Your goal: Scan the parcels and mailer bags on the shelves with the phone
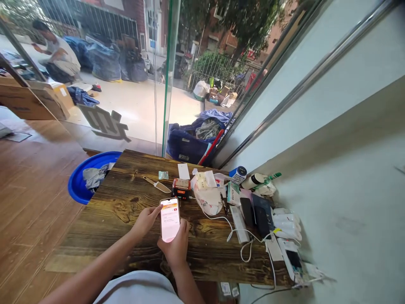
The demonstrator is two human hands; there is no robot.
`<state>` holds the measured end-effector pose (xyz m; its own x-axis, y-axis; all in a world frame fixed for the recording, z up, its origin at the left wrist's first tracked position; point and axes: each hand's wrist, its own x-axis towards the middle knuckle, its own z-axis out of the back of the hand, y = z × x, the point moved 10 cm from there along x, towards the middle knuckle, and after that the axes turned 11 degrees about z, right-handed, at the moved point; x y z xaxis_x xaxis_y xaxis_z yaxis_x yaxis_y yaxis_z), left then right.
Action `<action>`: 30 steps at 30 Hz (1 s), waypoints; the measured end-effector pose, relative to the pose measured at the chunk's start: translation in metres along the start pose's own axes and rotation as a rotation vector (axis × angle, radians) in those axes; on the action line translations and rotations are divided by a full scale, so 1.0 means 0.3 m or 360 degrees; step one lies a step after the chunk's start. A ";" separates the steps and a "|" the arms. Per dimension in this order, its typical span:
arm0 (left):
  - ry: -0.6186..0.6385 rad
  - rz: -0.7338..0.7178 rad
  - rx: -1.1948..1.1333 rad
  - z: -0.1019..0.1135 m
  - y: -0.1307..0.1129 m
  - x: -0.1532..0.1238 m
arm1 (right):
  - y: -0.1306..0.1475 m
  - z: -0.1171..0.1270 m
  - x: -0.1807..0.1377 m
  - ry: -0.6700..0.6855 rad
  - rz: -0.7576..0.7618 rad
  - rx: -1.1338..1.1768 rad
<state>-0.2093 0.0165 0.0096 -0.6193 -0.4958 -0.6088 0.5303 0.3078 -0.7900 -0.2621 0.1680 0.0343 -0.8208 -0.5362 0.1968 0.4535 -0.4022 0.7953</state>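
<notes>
A smartphone [170,221] with a lit white, orange and pink screen is held upright above the wooden table [117,207]. My right hand [176,245] grips its lower end, the thumb along the right edge. At the upper left edge, my left hand [148,220] touches the phone with its fingers drawn together; part of them is hidden behind it. Just beyond the phone sits a small black and orange device [181,189]. A knife-shaped tool with a light blade [162,187] lies to the left of that device. The writing on the screen is too small to read.
Along the table's right side lie a plastic bag [209,202], a white power strip [239,224], dark phones [247,211] and looped white cables [232,232]. A blue tub [76,192] stands left of the table. Glass panels rise behind it; a person [60,55] crouches outside.
</notes>
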 end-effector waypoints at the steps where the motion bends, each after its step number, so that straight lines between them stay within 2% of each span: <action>1: -0.0027 0.0003 -0.0032 0.023 -0.004 -0.005 | 0.020 -0.003 0.004 -0.0001 0.0014 0.0013; 9: -0.0119 -0.0045 -0.0278 0.138 -0.052 -0.094 | 0.125 -0.041 0.005 0.0049 0.0110 0.0112; 15: -0.0186 -0.0111 -0.0172 0.195 -0.054 -0.117 | 0.184 -0.052 -0.002 0.0060 0.0155 0.0169; 21: -0.0165 -0.0156 -0.0049 0.215 -0.064 -0.126 | 0.197 -0.071 -0.006 0.0096 0.0137 0.0167; 27: 0.0061 -0.0296 -0.0090 0.167 -0.069 -0.169 | 0.183 -0.080 -0.023 0.0034 0.0176 0.0134; 30: 0.0032 -0.0280 -0.0056 0.169 -0.056 -0.176 | 0.185 -0.081 -0.030 0.0042 0.0177 0.0128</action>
<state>-0.1562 -0.0038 0.0586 -0.7124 -0.5282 -0.4621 0.3922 0.2463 -0.8863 -0.2213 0.1324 0.0626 -0.7572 -0.5940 0.2718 0.5109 -0.2794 0.8130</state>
